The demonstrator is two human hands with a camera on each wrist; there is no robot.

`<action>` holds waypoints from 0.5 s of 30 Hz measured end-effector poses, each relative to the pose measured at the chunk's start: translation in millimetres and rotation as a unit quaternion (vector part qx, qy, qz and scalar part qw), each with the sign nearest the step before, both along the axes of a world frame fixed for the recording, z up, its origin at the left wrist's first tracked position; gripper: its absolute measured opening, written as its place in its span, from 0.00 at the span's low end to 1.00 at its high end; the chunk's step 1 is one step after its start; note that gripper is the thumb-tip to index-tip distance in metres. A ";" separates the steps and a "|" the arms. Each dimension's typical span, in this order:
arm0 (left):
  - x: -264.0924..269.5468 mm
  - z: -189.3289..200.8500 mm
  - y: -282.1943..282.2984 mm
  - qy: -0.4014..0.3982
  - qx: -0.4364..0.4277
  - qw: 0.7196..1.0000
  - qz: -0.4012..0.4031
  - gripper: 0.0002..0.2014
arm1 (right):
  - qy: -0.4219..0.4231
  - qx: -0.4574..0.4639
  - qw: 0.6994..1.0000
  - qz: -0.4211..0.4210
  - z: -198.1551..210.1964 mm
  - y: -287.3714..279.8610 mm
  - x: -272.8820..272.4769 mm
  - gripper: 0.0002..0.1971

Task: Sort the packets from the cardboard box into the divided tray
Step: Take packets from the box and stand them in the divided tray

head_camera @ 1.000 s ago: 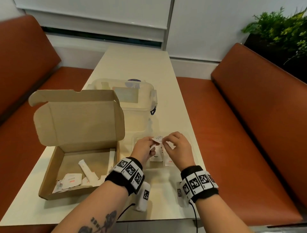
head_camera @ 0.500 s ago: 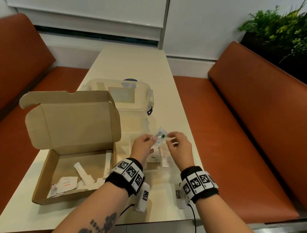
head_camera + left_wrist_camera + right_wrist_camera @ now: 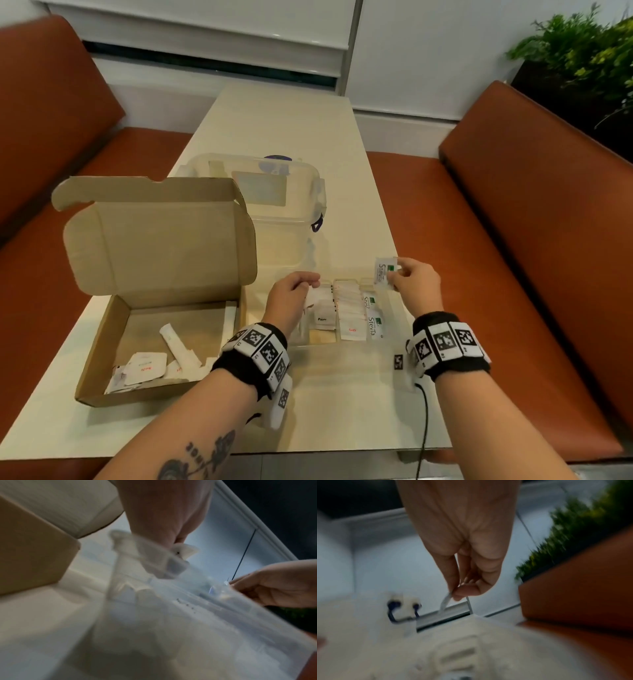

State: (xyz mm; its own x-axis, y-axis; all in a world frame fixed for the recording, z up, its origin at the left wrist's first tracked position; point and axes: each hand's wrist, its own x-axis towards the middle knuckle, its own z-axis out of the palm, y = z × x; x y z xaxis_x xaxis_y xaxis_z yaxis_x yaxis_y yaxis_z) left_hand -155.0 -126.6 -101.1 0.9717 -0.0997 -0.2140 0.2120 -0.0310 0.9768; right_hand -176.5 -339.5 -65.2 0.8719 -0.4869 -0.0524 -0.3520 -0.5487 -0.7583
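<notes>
Stevia-printed white paper packet (image 3: 384, 274), flat and rectangular, is pinched at its edge by the right hand (image 3: 413, 285) above the far right corner of the clear plastic divided tray (image 3: 394, 308), where two more Stevia packets lie beside rows of white sachets. The left hand (image 3: 291, 296) pinches a small white packet (image 3: 312, 297) over the tray. The open brown cardboard box (image 3: 102, 346) on the cream tabletop (image 3: 291, 120) holds several crumpled packets.

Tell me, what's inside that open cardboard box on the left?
Inside the cardboard box lie a few white packets, some with red print, and a long white stick sachet. The near wall hides whatever sits right against it.
</notes>
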 end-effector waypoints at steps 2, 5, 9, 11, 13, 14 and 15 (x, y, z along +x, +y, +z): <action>0.0 -3.5 2.7 -0.025 0.030 0.999 0.004 0.16 | 0.018 -0.013 1.000 0.006 -4.4 1.0 -1.5 0.13; -1.2 -8.2 2.5 -0.037 0.049 0.998 0.011 0.15 | 0.052 -0.126 0.990 0.032 -14.3 10.6 -0.4 0.07; -0.4 -9.6 2.4 -0.038 0.050 0.998 0.016 0.14 | 0.095 -0.233 0.966 0.061 -25.2 19.3 1.9 0.06; 0.0 -9.4 2.2 -0.036 0.049 0.998 0.017 0.14 | 0.112 -0.267 0.954 0.073 -30.8 20.2 1.7 0.08; -0.5 -9.5 2.4 -0.035 0.050 0.998 0.016 0.14 | 0.124 -0.291 0.944 0.095 -34.7 19.2 1.4 0.09; -0.7 -9.7 2.5 -0.034 0.049 0.998 0.014 0.14 | 0.130 -0.302 0.938 0.106 -35.9 18.8 1.1 0.10; -1.0 -9.9 3.0 -0.034 0.049 0.998 0.013 0.14 | 0.139 -0.314 0.932 0.117 -37.0 18.6 1.0 0.10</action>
State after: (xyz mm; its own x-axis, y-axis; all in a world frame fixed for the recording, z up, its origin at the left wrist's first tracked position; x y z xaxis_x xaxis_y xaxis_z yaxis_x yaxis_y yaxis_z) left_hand -156.1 -123.6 -111.0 0.9863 -0.0561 -0.1549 0.1472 -0.1216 0.9816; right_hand -175.5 -320.9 -102.2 0.9532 -0.2964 -0.0596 -0.3022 -0.9399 -0.1588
